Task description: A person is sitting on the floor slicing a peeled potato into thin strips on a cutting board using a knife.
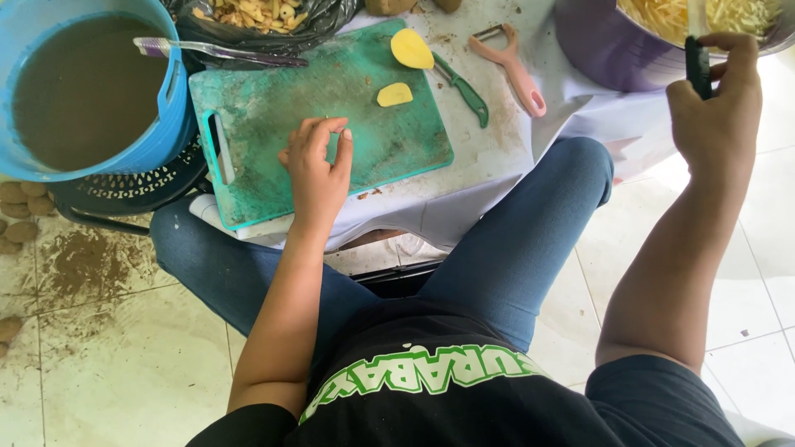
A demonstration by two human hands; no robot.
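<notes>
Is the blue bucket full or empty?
Nearly full. The blue bucket holds murky brown water close up to its rim, and a toothbrush lies across the top edge, above the water.

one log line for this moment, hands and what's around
left hand: fingertips on green cutting board | right hand: gripping knife over bowl | potato slices on board

floor (132, 372): pale tiles, brown dirt smears at left | light: bright daylight
</notes>
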